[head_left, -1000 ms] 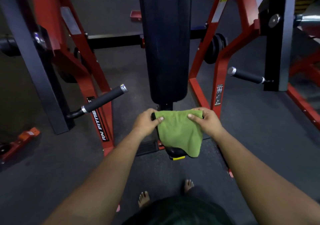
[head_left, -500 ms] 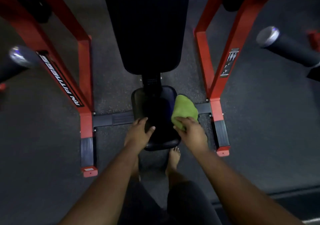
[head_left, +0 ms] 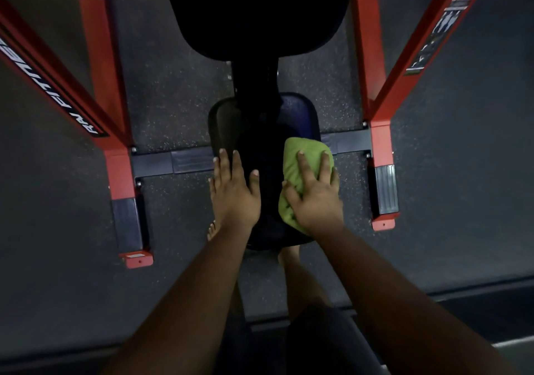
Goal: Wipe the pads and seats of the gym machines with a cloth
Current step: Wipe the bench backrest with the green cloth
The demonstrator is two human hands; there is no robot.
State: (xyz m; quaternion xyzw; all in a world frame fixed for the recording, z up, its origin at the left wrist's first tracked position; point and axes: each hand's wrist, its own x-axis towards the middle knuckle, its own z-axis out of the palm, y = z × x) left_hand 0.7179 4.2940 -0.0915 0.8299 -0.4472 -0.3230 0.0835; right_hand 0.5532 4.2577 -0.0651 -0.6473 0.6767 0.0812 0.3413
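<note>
Now the right hand presses the bunched green cloth flat-fingered on the right side of the small black padded seat. Unwiped pad lies left and far, where the left hand rests with straight fingers.

Your right hand hides half the green cloth; the back pad runs off the top edge

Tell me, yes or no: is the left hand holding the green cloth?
No. The left hand lies flat on the bare seat; the cloth is under the right hand.
</note>
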